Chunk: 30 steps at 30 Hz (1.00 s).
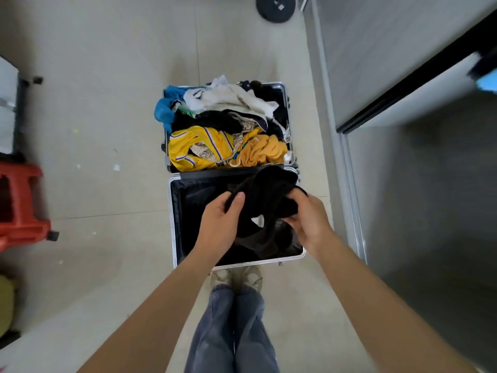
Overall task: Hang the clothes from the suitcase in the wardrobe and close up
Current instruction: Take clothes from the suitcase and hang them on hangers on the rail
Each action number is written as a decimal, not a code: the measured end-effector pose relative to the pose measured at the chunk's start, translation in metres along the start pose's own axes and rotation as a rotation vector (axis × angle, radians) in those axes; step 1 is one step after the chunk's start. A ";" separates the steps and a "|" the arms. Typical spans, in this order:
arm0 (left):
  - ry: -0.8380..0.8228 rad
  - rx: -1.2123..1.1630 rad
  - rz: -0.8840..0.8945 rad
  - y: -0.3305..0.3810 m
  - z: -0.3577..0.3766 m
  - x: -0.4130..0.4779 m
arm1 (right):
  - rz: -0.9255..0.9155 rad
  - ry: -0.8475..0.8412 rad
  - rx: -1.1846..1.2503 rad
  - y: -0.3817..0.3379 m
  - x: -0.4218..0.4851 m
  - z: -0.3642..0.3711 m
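An open suitcase (172,219) with a silver frame lies on the floor in front of my feet. Its far half is heaped with clothes: a yellow jersey (199,146), a mustard garment (265,152), white clothes (234,99), a blue piece (162,110) and dark ones. Above the near half, which has a black lining, I hold a black garment (265,197). My left hand (219,222) grips its left side, thumb on top. My right hand (309,219) grips its right side. The wardrobe (403,84) stands at the right with a grey sliding door.
A red plastic stool (21,205) stands at the left edge, with a white and black case (8,109) behind it. A black round base (275,8) sits on the tiled floor at the top. The wardrobe's floor rail (347,170) runs just right of the suitcase.
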<state>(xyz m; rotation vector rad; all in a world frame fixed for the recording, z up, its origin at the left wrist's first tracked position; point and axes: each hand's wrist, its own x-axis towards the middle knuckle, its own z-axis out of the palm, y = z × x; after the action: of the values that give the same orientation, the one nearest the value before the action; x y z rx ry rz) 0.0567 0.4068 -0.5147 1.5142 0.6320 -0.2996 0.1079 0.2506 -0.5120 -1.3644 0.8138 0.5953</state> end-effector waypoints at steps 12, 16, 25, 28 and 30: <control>-0.139 0.238 0.417 0.191 -0.023 -0.140 | -0.355 -0.271 -0.268 -0.153 -0.205 -0.005; -0.089 0.198 0.460 0.243 -0.026 -0.167 | -0.417 -0.361 -0.353 -0.199 -0.254 -0.012; -0.199 0.297 0.576 0.301 -0.032 -0.201 | -0.625 -0.146 -0.648 -0.235 -0.311 -0.009; -0.105 0.371 0.556 0.304 -0.034 -0.199 | -0.918 0.206 -0.955 -0.245 -0.309 -0.010; -0.066 0.442 0.571 0.304 -0.034 -0.197 | -1.051 0.340 -1.032 -0.252 -0.313 -0.016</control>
<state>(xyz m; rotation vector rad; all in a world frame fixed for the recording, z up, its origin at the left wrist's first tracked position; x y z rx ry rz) 0.0599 0.4189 -0.1512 2.0256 0.0572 -0.0455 0.1139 0.2281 -0.1101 -2.5911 -0.1266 -0.1308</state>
